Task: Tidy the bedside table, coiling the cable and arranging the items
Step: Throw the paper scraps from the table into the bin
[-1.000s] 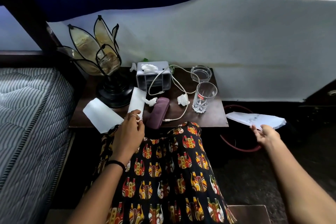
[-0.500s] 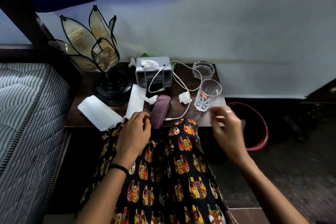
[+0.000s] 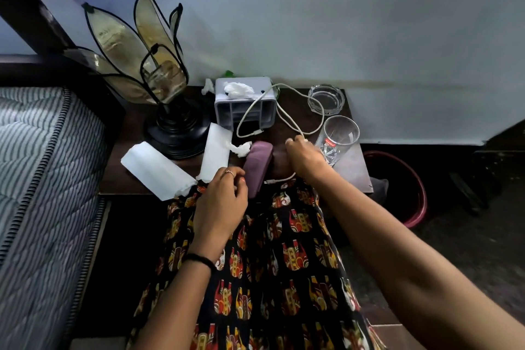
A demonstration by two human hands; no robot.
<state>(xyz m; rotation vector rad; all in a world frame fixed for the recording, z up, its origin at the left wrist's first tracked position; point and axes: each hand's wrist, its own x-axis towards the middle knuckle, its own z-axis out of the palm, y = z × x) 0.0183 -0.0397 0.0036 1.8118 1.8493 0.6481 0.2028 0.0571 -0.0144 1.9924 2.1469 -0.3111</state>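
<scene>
The right hand (image 3: 305, 158) had been brought back from the bin, fingers now clenched on the white cable (image 3: 287, 119); coiling could start. The left hand (image 3: 224, 196) lay released.

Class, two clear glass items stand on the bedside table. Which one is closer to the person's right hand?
The tall drinking glass, beside the right hand at the table's front right. The low round glass ashtray sits farther back, near the wall.
</scene>
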